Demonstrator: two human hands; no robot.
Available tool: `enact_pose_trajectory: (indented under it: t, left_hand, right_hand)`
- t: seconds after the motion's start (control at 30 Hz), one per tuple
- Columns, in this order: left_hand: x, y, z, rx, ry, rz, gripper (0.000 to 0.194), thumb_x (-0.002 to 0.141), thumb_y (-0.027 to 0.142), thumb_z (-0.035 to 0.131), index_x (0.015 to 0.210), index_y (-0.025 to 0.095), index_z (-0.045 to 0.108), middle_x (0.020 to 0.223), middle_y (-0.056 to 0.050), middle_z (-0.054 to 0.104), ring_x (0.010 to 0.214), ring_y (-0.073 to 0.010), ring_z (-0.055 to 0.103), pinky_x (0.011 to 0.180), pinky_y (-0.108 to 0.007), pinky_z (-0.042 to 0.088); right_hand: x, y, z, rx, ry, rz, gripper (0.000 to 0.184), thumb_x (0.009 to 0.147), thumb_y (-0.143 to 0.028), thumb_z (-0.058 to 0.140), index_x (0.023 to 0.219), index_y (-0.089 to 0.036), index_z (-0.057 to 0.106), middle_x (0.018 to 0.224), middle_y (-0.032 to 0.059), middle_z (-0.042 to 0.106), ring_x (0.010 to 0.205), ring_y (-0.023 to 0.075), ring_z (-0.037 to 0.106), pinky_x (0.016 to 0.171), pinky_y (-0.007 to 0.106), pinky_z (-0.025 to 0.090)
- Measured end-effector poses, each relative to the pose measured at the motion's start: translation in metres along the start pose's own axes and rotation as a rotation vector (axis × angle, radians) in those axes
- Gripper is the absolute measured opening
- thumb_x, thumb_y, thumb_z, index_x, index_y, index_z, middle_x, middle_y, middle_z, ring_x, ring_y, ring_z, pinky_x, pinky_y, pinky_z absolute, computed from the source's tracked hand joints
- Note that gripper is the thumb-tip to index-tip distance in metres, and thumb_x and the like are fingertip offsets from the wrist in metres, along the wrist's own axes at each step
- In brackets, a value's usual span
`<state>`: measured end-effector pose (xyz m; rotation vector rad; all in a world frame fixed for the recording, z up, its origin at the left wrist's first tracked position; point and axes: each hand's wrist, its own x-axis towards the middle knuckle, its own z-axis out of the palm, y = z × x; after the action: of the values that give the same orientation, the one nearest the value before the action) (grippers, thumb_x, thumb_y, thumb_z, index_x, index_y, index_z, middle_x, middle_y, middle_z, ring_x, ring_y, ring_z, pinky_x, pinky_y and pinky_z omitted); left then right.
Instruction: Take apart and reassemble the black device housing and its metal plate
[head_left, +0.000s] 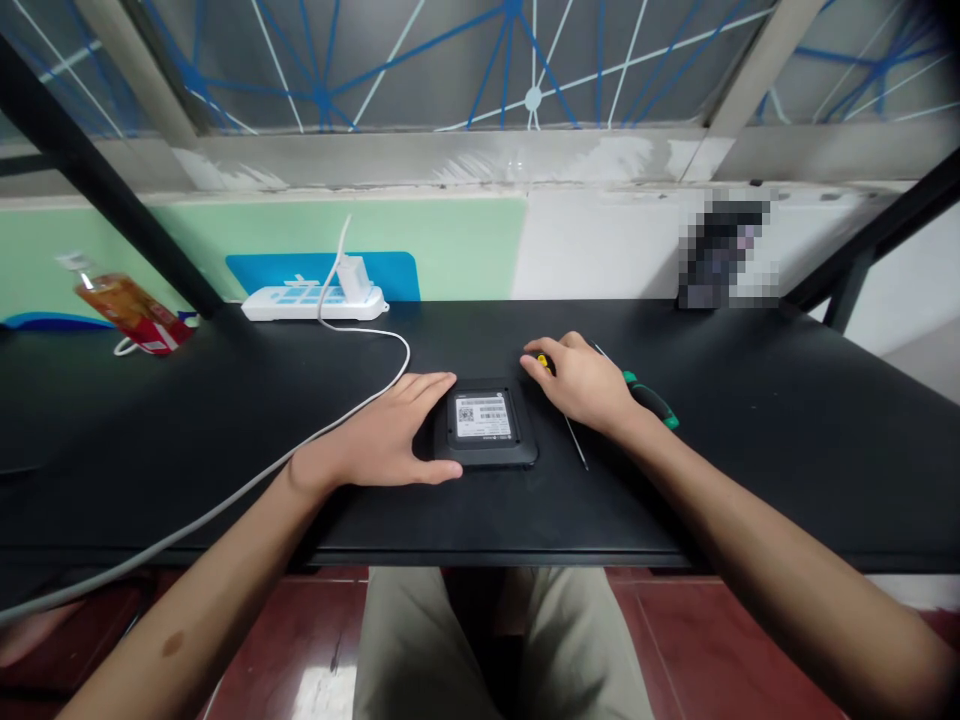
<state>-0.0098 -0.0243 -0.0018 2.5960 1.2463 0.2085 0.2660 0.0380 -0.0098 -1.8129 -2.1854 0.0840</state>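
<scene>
A flat black device (525, 440) with rounded corners lies on the desk, its white printed label (484, 415) with a QR code facing up. My left hand (397, 430) spans its left side, fingers at the far edge and thumb at the near edge. To the right of the device, my right hand (581, 380) is closed round a screwdriver (544, 362) with a black and yellow handle. Its thin shaft points down toward the near side of the desk, apart from the device. A second screwdriver with a green and black handle (652, 400) lies beside my right wrist, its shaft partly hidden.
A white power strip (307, 303) with a charger (354, 278) plugged in stands at the wall. Its white cable (367, 398) runs along my left forearm. A drink bottle (135, 310) is at far left. A blurred-out object (720, 255) leans at back right of the black desk (810, 440).
</scene>
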Motion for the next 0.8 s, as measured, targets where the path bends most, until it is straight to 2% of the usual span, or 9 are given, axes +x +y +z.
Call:
enact_pose_trajectory:
  t: [0.07, 0.17, 0.27, 0.33, 0.4, 0.47, 0.6, 0.7, 0.8]
  left_hand:
    - [0.0, 0.003, 0.001, 0.04, 0.003, -0.004, 0.103, 0.085, 0.069, 0.061, 0.157, 0.006, 0.025, 0.162, -0.025, 0.033, 0.152, -0.0375, 0.03, 0.126, -0.055, 0.021]
    - [-0.001, 0.004, 0.002, 0.05, 0.007, 0.003, 0.105, 0.086, 0.074, 0.057, 0.157, 0.004, 0.025, 0.162, -0.025, 0.032, 0.152, -0.0371, 0.028, 0.126, -0.054, 0.019]
    - [-0.001, 0.004, 0.002, 0.036, 0.016, -0.008, 0.106, 0.085, 0.08, 0.055, 0.158, 0.008, 0.025, 0.162, -0.024, 0.033, 0.152, -0.0373, 0.029, 0.126, -0.053, 0.02]
    - [0.0, 0.004, 0.002, 0.033, 0.017, -0.015, 0.106, 0.084, 0.08, 0.055, 0.158, 0.011, 0.025, 0.162, -0.023, 0.033, 0.152, -0.0382, 0.029, 0.125, -0.053, 0.021]
    - [0.0, 0.003, 0.003, 0.025, 0.021, -0.009, 0.105, 0.084, 0.08, 0.056, 0.158, 0.013, 0.025, 0.162, -0.022, 0.034, 0.151, -0.0391, 0.029, 0.124, -0.054, 0.023]
    - [0.001, 0.003, 0.003, 0.006, 0.031, -0.004, 0.103, 0.084, 0.079, 0.058, 0.158, 0.015, 0.025, 0.161, -0.022, 0.034, 0.15, -0.0393, 0.031, 0.123, -0.054, 0.025]
    - [0.0, 0.002, 0.005, -0.041, 0.042, -0.009, 0.102, 0.082, 0.078, 0.06, 0.157, 0.018, 0.026, 0.161, -0.02, 0.035, 0.15, -0.0395, 0.03, 0.122, -0.055, 0.025]
    - [0.0, 0.002, 0.005, -0.053, 0.041, -0.011, 0.103, 0.082, 0.078, 0.059, 0.157, 0.016, 0.027, 0.16, -0.021, 0.035, 0.15, -0.04, 0.03, 0.122, -0.055, 0.026]
    - [0.0, 0.002, 0.004, -0.064, 0.044, -0.013, 0.104, 0.082, 0.078, 0.06, 0.157, 0.013, 0.028, 0.159, -0.021, 0.036, 0.149, -0.0389, 0.031, 0.122, -0.054, 0.027]
  right_hand:
    - [-0.001, 0.002, -0.006, 0.016, 0.06, 0.015, 0.047, 0.1, -0.052, 0.035, 0.129, -0.031, 0.065, 0.117, 0.0129, 0.064, 0.095, 0.0294, 0.069, 0.083, 0.046, 0.054]
    - [-0.009, 0.015, -0.019, 0.038, 0.193, 0.057, 0.046, 0.1, -0.047, 0.034, 0.13, -0.027, 0.063, 0.12, 0.0133, 0.063, 0.098, 0.0285, 0.067, 0.085, 0.046, 0.053]
    - [-0.024, 0.041, -0.027, 0.076, 0.441, 0.054, 0.039, 0.097, -0.041, 0.044, 0.121, -0.021, 0.067, 0.106, 0.0125, 0.066, 0.1, 0.0287, 0.063, 0.091, 0.046, 0.052]
    - [-0.038, 0.063, -0.027, 0.03, 0.513, 0.082, 0.039, 0.095, -0.043, 0.046, 0.118, -0.02, 0.068, 0.105, 0.0139, 0.065, 0.106, 0.0321, 0.059, 0.095, 0.049, 0.049]
    - [-0.051, 0.083, -0.024, 0.02, 0.472, 0.134, 0.042, 0.093, -0.049, 0.049, 0.116, -0.019, 0.068, 0.107, 0.0152, 0.064, 0.108, 0.0333, 0.057, 0.097, 0.051, 0.048]
    - [-0.062, 0.098, -0.019, 0.118, 0.332, 0.178, 0.049, 0.089, -0.057, 0.054, 0.116, -0.018, 0.066, 0.107, 0.0145, 0.064, 0.107, 0.032, 0.058, 0.099, 0.05, 0.048]
    - [-0.076, 0.105, -0.013, 0.107, 0.229, 0.224, 0.063, 0.081, -0.069, 0.059, 0.113, -0.016, 0.065, 0.1, 0.0136, 0.065, 0.099, 0.032, 0.061, 0.093, 0.05, 0.05]
    - [-0.078, 0.099, -0.012, 0.04, 0.187, 0.251, 0.052, 0.08, -0.064, 0.06, 0.102, -0.017, 0.067, 0.103, 0.0163, 0.065, 0.107, 0.0373, 0.058, 0.094, 0.051, 0.048]
    - [-0.075, 0.096, -0.013, 0.084, 0.188, 0.29, 0.041, 0.08, -0.058, 0.06, 0.091, -0.019, 0.067, 0.102, 0.0172, 0.068, 0.103, 0.0378, 0.061, 0.088, 0.05, 0.048]
